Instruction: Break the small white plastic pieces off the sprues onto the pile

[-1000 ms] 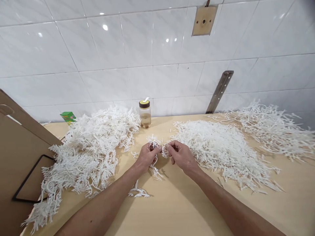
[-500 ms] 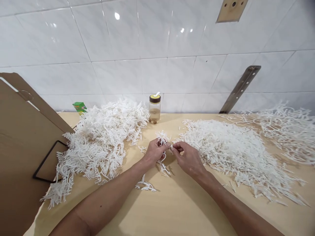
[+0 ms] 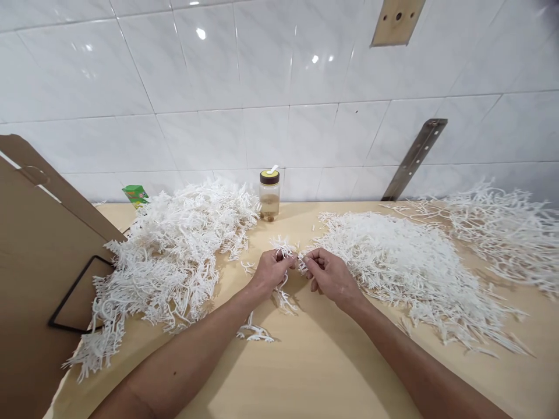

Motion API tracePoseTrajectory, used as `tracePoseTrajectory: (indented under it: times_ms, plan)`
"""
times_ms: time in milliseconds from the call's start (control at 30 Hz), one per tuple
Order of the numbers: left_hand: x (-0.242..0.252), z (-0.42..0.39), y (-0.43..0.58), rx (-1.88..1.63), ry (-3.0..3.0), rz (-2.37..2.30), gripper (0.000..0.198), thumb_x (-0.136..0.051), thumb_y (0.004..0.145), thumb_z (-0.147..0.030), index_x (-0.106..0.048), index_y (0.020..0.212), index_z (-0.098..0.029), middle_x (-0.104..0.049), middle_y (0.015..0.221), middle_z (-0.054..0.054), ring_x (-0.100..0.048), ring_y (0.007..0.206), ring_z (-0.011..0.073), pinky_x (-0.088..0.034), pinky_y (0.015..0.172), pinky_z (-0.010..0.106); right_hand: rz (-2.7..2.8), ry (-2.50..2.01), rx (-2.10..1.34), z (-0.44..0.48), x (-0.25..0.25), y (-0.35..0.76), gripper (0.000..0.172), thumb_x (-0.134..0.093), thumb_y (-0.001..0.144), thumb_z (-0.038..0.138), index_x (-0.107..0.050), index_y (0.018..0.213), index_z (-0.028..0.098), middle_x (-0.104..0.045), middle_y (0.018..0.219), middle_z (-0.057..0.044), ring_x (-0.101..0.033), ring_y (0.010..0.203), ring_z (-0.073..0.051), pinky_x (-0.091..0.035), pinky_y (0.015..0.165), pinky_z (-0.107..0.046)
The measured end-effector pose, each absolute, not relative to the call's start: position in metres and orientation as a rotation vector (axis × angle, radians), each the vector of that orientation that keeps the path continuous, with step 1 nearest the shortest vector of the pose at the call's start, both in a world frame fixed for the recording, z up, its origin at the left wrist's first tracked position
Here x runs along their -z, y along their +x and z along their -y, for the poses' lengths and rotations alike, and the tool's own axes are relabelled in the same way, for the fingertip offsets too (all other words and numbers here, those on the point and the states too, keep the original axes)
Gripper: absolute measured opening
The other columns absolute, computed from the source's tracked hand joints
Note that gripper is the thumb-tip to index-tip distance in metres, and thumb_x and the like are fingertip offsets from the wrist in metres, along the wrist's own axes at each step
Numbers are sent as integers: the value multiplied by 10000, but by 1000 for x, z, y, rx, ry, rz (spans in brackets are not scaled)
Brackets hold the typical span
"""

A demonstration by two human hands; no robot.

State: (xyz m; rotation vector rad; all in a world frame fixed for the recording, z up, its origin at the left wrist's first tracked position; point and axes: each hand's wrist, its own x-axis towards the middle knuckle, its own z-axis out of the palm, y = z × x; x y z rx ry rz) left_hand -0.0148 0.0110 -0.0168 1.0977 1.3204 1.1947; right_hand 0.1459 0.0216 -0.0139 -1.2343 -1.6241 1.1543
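My left hand [image 3: 271, 271] is closed around a white branched plastic-looking strand [image 3: 282, 247], whose spiky tips stick up above the fingers while another part hangs below. Close to its right, my right hand [image 3: 328, 272] pinches with thumb and forefinger at a small white branched tip [image 3: 302, 265] between the two hands. Fingers hide just where the pieces join. Under the left wrist, a loose branched piece [image 3: 255, 333] lies on the table. A tall heap of white branched strands [image 3: 179, 244] is left of my hands; a flatter pile of white pieces [image 3: 397, 262] lies to the right.
A lidded bottle with liquid [image 3: 269, 201] stands near the tiled wall. A cardboard box [image 3: 39, 273] rises at the left, with a green carton [image 3: 135, 195] behind the heap. More tangled strands [image 3: 502, 227] lie far right, near a metal bracket [image 3: 414, 160].
The camera view has shifted slightly, moving the scene a little left. My right hand has turned slightly and its lower fingers show more; both hands stay close together at the strand.
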Motion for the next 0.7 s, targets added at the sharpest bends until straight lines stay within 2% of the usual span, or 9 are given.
tracePoseTrajectory:
  times_ms: [167,367,533,700]
  plan:
    - [19,-12,-16,-1277,1126,-1313,326,-767,676,-433,-596,685,-155,-452,536,-65,-360,446,61,-286,439,207,1570,-1219,-1203,-25,14,147,314,-613,828,502,-575,822,191,-606,603,28,-549,371,-102,-371,346,-210]
    - [19,-14,-19,-1304,1117,-1304,335,-716,735,-442,-552,625,-171,-444,502,-61,-348,425,66,-278,438,214,1572,-1199,-1293,-24,12,149,381,-651,796,560,-604,844,184,-609,643,19,-559,390,-101,-331,324,-194]
    - [19,-15,-19,-1317,1165,-1350,343,-680,767,-423,-556,572,-169,-475,477,-40,-382,425,77,-282,451,220,1620,-1181,-1348,-22,16,147,337,-629,821,526,-631,876,194,-611,689,19,-575,405,-104,-349,339,-200]
    - [20,-14,-20,-1271,1189,-1339,325,-630,798,-385,-567,570,-162,-524,498,-18,-365,393,64,-265,428,219,1622,-1228,-1216,-22,16,145,276,-616,825,462,-639,836,188,-593,656,26,-559,387,-98,-393,366,-214]
